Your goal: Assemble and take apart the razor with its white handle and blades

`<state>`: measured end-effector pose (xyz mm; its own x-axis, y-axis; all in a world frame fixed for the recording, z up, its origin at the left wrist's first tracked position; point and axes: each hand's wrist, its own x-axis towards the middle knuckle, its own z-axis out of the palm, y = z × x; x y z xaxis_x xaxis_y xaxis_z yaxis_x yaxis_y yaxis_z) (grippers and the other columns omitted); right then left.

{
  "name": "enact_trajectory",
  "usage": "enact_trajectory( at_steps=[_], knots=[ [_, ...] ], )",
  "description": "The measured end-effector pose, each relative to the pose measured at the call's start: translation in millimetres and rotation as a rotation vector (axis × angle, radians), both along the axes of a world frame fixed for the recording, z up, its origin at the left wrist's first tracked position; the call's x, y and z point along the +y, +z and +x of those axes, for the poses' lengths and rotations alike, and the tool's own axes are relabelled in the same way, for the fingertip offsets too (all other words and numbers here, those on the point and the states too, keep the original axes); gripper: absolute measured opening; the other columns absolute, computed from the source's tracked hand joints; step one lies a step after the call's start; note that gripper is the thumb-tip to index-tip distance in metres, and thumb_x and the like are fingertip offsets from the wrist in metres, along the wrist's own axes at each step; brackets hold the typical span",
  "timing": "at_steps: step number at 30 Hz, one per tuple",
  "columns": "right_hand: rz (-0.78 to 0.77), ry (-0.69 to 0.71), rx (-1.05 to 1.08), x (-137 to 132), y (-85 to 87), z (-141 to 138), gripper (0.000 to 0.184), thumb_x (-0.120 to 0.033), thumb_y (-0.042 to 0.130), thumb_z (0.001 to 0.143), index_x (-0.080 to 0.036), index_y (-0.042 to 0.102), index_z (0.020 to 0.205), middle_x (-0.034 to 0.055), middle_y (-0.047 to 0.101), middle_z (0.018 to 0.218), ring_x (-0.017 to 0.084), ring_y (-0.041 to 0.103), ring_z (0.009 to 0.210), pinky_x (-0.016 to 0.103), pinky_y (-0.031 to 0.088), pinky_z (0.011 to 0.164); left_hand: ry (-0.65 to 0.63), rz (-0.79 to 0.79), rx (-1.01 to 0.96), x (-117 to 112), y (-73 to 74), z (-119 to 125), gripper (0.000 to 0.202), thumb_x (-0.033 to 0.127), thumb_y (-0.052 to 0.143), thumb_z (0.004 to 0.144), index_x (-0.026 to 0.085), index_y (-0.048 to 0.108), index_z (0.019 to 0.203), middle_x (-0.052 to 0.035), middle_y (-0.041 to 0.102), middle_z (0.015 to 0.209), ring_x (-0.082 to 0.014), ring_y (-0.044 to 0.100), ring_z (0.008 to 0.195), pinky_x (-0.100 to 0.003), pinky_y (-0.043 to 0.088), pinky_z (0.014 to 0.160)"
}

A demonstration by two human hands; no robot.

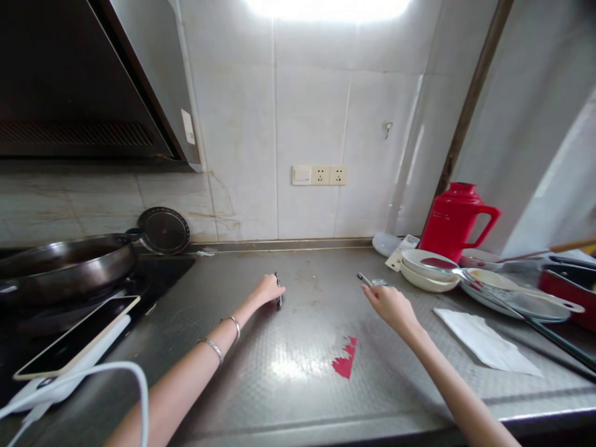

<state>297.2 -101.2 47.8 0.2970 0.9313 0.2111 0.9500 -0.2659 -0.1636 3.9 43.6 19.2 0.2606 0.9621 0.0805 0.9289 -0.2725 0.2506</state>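
My left hand (267, 289) is over the middle of the steel counter, its fingers closed round a slim black-and-silver pen (279, 302) that points away from me. Farther right, my right hand (387, 304) is closed on another slim pen (365, 279), dark at the tip, slanting up and left out of the fingers. Just behind that hand lies a small flat greyish piece (380, 282), partly hidden. A torn scrap of red paper (344, 360) with a jagged left edge lies on the counter between my forearms, apart from both hands.
At left, a pan (69, 261) sits on the stove, with a phone (79, 335) and white cable (135, 367) nearer me. Bowls (426, 282), a red thermos jug (449, 220) and a white napkin (482, 338) are at right. The steel counter (233, 397) spans the middle.
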Motion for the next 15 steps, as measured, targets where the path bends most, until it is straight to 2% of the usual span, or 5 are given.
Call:
enact_trajectory(
  at_steps=[5, 10, 12, 15],
  knots=[
    [-0.044, -0.050, -0.013, 0, -1.8, 20, 0.053, -0.052, 0.025, 0.089, -0.021, 0.067, 0.080, 0.0110, 0.068, 0.082, 0.025, 0.064, 0.080, 0.026, 0.039, 0.058, 0.004, -0.019, 0.066, -3, -0.1, 1, 0.028, 0.032, 0.054, 0.069, 0.012, 0.070, 0.080, -0.0175, 0.069, 0.083, -0.0228, 0.066, 0.077, -0.023, 0.045, 0.060],
    [-0.077, -0.073, -0.074, 3, -1.6, 36, 0.040, -0.045, 0.034, 0.087, -0.023, 0.067, 0.093, 0.0117, 0.068, 0.089, 0.026, 0.064, 0.083, 0.029, 0.041, 0.061, 0.005, 0.017, 0.110, -6, 3.2, 1, 0.032, 0.035, 0.052, 0.068, 0.012, 0.070, 0.082, -0.0198, 0.068, 0.090, -0.0288, 0.065, 0.084, -0.029, 0.046, 0.064],
    [-0.096, -0.045, -0.111, 6, -0.7, 45, 0.038, -0.041, 0.036, 0.086, -0.021, 0.067, 0.091, 0.0128, 0.067, 0.090, 0.026, 0.064, 0.083, 0.029, 0.041, 0.061, 0.013, 0.028, 0.110, -8, 3.4, -2, 0.033, 0.038, 0.050, 0.069, 0.013, 0.069, 0.078, -0.0190, 0.069, 0.088, -0.0291, 0.065, 0.082, -0.030, 0.045, 0.063],
    [-0.171, 0.066, -0.144, 13, -0.6, 61, 0.034, -0.039, 0.040, 0.084, -0.019, 0.067, 0.090, 0.0129, 0.067, 0.089, 0.025, 0.063, 0.084, 0.028, 0.040, 0.062, 0.032, -0.007, 0.028, -9, 0.1, -10, 0.037, 0.041, 0.044, 0.073, 0.014, 0.067, 0.064, -0.0131, 0.068, 0.070, -0.0226, 0.064, 0.069, -0.025, 0.042, 0.058]
  ],
)
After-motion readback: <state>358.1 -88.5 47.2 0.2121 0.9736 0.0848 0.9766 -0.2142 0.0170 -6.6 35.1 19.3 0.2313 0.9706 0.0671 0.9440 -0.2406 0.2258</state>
